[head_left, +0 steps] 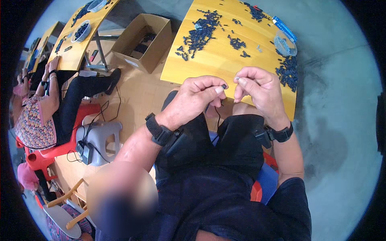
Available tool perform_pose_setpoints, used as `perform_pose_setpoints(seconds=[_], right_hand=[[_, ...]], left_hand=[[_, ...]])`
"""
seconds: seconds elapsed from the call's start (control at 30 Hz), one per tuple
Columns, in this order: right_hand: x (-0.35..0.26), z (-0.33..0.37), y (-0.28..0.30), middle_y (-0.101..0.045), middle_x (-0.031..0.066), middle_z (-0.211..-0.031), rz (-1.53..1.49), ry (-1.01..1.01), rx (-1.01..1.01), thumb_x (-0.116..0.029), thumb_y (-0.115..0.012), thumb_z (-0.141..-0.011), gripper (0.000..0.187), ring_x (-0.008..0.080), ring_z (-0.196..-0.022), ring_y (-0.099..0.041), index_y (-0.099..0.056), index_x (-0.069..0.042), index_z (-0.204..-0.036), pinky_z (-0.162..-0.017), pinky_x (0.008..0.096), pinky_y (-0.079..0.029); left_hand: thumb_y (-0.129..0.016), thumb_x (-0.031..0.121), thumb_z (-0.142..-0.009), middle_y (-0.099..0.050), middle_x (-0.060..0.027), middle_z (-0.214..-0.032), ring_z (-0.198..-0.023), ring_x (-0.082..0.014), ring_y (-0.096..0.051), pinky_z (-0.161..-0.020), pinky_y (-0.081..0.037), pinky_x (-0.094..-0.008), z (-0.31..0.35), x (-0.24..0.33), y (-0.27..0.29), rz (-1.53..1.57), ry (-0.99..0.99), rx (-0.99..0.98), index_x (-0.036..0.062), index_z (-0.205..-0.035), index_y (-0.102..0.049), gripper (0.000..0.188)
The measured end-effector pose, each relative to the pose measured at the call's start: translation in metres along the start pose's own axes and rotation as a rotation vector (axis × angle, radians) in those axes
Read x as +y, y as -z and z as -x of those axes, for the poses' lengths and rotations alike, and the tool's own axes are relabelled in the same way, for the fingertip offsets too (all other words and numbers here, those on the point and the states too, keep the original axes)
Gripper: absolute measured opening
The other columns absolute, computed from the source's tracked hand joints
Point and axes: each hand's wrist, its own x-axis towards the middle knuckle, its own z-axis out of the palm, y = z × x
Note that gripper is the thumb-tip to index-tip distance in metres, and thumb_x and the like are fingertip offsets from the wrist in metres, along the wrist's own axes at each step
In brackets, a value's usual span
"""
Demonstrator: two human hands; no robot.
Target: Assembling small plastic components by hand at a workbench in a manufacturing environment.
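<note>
My left hand [195, 98] pinches a small black plastic piece [224, 86] between thumb and forefinger, just off the near edge of the yellow table [217, 66]. Close by on the right, my right hand [261, 92] is closed in a pinch on a tiny pale, clear-looking piece [237, 78]. A short gap separates the two held pieces. Loose black pieces lie on the tabletop: a large pile [203, 32], a smaller cluster [236, 42], and a dense heap [287, 74] along the right edge. A few clear bits [259, 48] lie apart from them.
A clear plastic tub [285, 45] with small clear pieces and a blue-and-white box [284, 29] sit at the table's right edge. On the floor to the left stands an open cardboard box [142, 42]. Further left, a person [40, 116] sits at another yellow table [76, 52].
</note>
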Motion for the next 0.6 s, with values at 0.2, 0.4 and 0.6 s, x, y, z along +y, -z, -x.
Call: perform_pose_setpoints(seconds=[0.2,0.4,0.6], right_hand=[[0.000,0.007,-0.009,-0.062,0.0056,-0.073,0.160,0.043,-0.037,-0.001,-0.052,-0.090,0.011,0.0093,-0.063,-0.061,-0.061,0.006,-0.094,-0.058,0.0220,-0.051],[-0.002,0.010,-0.012,-0.060,0.0041,-0.079,0.233,0.067,-0.024,0.000,-0.054,-0.089,0.009,0.0083,-0.063,-0.061,-0.060,0.005,-0.093,-0.058,0.0211,-0.049],[-0.007,0.010,-0.015,-0.057,0.0034,-0.076,0.304,0.125,-0.064,0.000,-0.055,-0.087,0.007,0.0080,-0.061,-0.059,-0.061,0.004,-0.089,-0.056,0.0211,-0.046]], left_hand=[[-0.056,0.012,-0.094,-0.066,-0.0018,-0.085,-0.072,-0.0068,-0.059,-0.068,-0.049,-0.0215,0.000,-0.001,0.002,-0.047,-0.051,-0.035,0.0012,-0.105,-0.064,0.018],[-0.056,0.011,-0.093,-0.066,-0.0014,-0.084,-0.072,-0.0065,-0.059,-0.068,-0.049,-0.0210,0.002,0.000,0.001,-0.058,-0.023,-0.033,0.0006,-0.105,-0.064,0.018],[-0.057,0.011,-0.092,-0.064,0.0003,-0.078,-0.067,-0.0045,-0.057,-0.061,-0.048,-0.0199,0.001,-0.004,0.000,-0.073,-0.044,-0.035,0.0004,-0.101,-0.065,0.017]])
